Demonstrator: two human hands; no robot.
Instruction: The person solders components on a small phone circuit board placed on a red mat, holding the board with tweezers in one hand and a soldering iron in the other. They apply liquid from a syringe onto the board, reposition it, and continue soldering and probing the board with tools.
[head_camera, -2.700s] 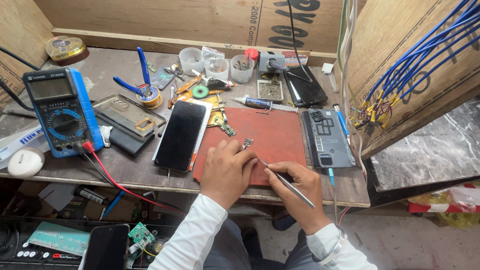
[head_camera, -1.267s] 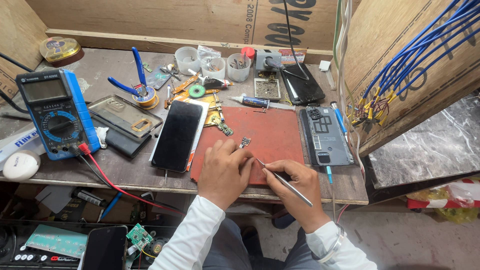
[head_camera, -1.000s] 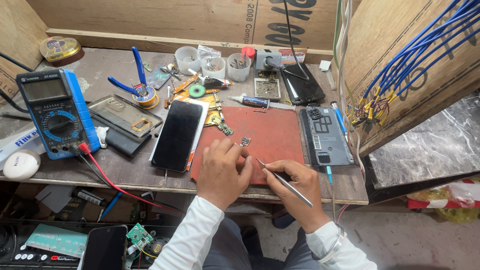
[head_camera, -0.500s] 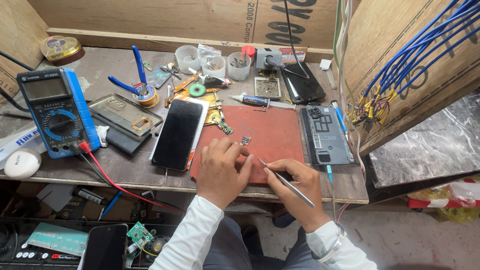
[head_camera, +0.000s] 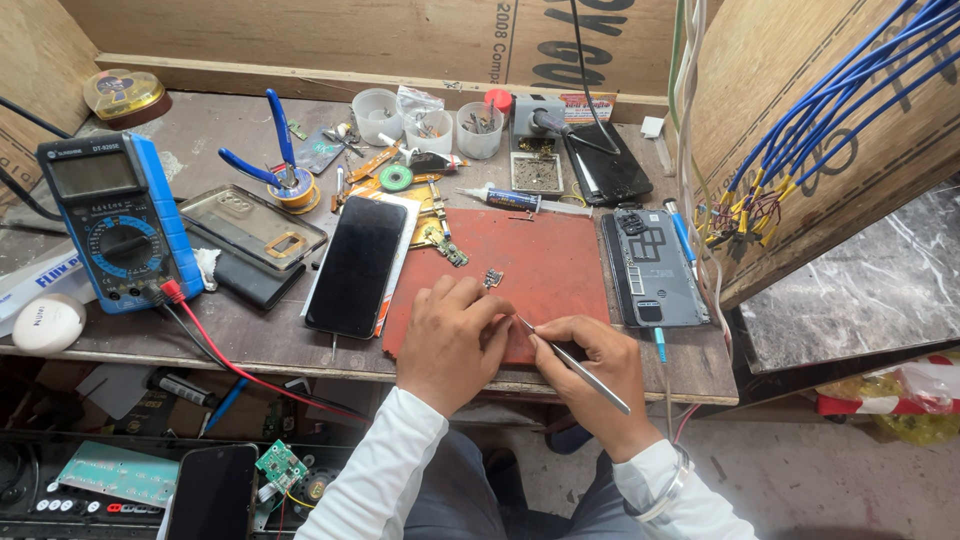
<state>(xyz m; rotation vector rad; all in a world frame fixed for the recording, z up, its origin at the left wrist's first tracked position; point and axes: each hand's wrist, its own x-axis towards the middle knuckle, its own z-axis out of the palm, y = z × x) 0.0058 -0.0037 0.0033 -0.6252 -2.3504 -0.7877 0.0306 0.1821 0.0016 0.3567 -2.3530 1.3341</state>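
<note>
My left hand (head_camera: 450, 340) rests with curled fingers on the front edge of a red work mat (head_camera: 540, 268), fingertips pinched over something too small to see. My right hand (head_camera: 598, 375) holds metal tweezers (head_camera: 570, 362) whose tip points up-left and meets the left fingertips. A tiny metal part (head_camera: 492, 277) lies on the mat just beyond the left hand. A black phone (head_camera: 357, 265) lies face up to the left of the mat. A grey opened phone back (head_camera: 651, 266) lies to the right of the mat.
A blue multimeter (head_camera: 115, 220) with a red lead stands at the left. Blue-handled pliers (head_camera: 275, 165), small plastic cups (head_camera: 430, 125), a glue tube (head_camera: 505, 198) and a dark phone (head_camera: 605, 165) crowd the back. Blue wires (head_camera: 830, 110) hang at the right. A lower shelf holds circuit boards (head_camera: 280, 465).
Both hands stay together at the mat's front edge; the tweezers shift only slightly. The tiny part on the mat has not moved.
</note>
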